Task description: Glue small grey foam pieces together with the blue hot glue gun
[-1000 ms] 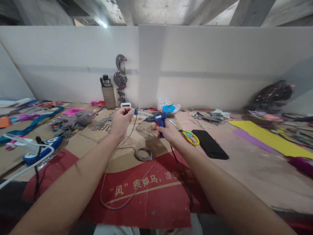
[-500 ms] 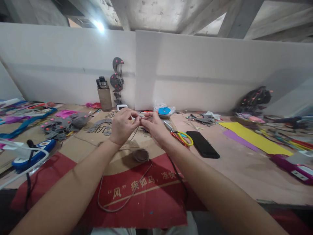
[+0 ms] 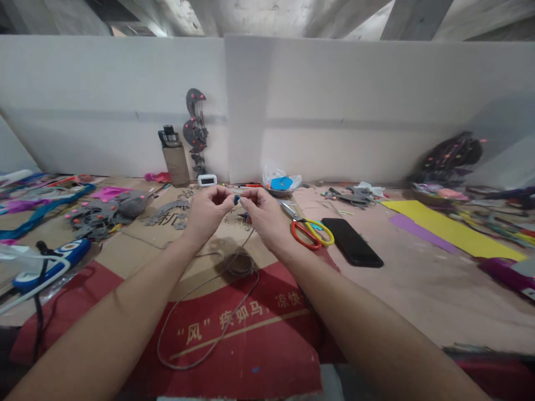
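My left hand (image 3: 208, 207) and my right hand (image 3: 264, 214) meet at their fingertips above the cardboard, both closed in a pinch. A tiny dark blue piece (image 3: 236, 199) shows between them, too small to name, at the tips of my left fingers. Grey cord (image 3: 246, 240) runs up from a loose coil (image 3: 239, 263) into my right hand; its end is hidden by the fingers. A long loop of the same cord lies over the red cardboard (image 3: 251, 356). Below the fingers, several small pins (image 3: 236, 216) stand or lie on the board; I cannot tell which.
Right of my right hand lie scissors (image 3: 307, 234) with red and yellow handles and a black phone (image 3: 351, 242). Grey pieces with pink dots (image 3: 102, 214) are at left. A bottle (image 3: 175, 161) and a dish (image 3: 282, 186) stand near the white wall; yellow sheet (image 3: 451, 228) at right.
The blue piece has come into sight between my fingertips. The cord now hangs from under my right hand rather than from between both hands. My view has shifted slightly.
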`<state>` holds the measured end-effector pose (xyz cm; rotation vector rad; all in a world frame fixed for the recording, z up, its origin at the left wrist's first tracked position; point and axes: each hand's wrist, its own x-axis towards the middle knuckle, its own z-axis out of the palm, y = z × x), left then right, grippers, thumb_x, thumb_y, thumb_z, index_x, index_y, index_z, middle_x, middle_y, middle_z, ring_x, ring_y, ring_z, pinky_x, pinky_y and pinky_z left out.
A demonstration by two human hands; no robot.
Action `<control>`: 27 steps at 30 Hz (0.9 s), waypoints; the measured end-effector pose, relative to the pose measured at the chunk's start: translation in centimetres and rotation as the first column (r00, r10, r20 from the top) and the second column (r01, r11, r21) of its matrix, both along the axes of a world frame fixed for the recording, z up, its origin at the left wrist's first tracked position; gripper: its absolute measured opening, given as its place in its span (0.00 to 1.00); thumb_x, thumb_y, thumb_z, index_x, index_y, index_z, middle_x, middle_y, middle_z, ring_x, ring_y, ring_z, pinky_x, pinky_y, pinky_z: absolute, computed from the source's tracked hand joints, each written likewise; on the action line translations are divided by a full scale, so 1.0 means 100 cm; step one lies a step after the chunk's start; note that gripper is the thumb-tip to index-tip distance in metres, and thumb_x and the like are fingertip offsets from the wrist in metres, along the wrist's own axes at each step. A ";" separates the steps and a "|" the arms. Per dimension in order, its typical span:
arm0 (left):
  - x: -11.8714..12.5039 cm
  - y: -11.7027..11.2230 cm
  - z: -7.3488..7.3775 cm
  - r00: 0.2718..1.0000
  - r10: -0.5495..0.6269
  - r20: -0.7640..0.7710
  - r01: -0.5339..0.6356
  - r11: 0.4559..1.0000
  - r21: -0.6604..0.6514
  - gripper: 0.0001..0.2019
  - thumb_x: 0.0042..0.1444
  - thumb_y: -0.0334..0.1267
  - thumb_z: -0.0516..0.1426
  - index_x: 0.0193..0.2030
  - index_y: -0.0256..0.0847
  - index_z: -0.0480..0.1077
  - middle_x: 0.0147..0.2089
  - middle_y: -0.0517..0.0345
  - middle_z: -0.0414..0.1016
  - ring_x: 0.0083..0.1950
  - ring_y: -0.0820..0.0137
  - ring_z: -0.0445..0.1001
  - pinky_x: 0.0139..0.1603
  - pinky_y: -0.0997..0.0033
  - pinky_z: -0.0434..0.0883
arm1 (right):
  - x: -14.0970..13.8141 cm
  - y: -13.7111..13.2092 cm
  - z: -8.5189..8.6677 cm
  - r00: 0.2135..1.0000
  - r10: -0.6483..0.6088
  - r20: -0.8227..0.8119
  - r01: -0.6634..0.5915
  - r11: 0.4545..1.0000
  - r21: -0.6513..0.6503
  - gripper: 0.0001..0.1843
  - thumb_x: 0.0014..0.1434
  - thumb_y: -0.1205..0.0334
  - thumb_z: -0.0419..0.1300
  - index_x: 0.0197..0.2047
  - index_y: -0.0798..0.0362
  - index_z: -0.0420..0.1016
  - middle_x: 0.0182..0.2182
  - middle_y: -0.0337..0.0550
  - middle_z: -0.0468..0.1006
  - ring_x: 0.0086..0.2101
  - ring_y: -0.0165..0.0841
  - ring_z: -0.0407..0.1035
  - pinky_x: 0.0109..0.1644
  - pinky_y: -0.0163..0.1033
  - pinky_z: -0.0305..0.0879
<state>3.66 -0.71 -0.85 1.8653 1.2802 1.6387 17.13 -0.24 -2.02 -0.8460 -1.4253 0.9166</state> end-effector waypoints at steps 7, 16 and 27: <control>0.002 0.003 -0.005 0.990 -0.125 0.072 0.130 0.989 -0.077 0.06 0.49 0.39 0.58 0.28 0.39 0.69 0.21 0.62 0.67 0.22 0.77 0.62 0.23 0.76 0.60 | 0.008 -0.005 0.004 0.997 -0.050 0.052 0.049 0.999 0.021 0.09 0.53 0.58 0.56 0.33 0.54 0.71 0.26 0.36 0.69 0.25 0.26 0.59 0.29 0.33 0.56; 0.003 0.001 -0.003 0.965 -0.220 0.145 0.235 0.967 -0.101 0.07 0.49 0.39 0.59 0.29 0.38 0.69 0.21 0.61 0.69 0.22 0.76 0.65 0.24 0.75 0.63 | 0.009 -0.005 0.004 0.987 -0.094 0.128 0.089 0.995 0.047 0.09 0.52 0.58 0.55 0.29 0.55 0.71 0.22 0.34 0.67 0.24 0.26 0.57 0.28 0.33 0.54; -0.001 0.001 0.005 0.776 -0.416 0.474 0.598 0.723 -0.346 0.16 0.48 0.41 0.60 0.43 0.37 0.73 0.33 0.50 0.76 0.31 0.68 0.76 0.32 0.68 0.72 | 0.017 -0.004 0.006 0.967 -0.159 0.198 0.148 0.986 0.073 0.08 0.52 0.59 0.54 0.28 0.54 0.71 0.22 0.36 0.69 0.23 0.27 0.59 0.27 0.33 0.54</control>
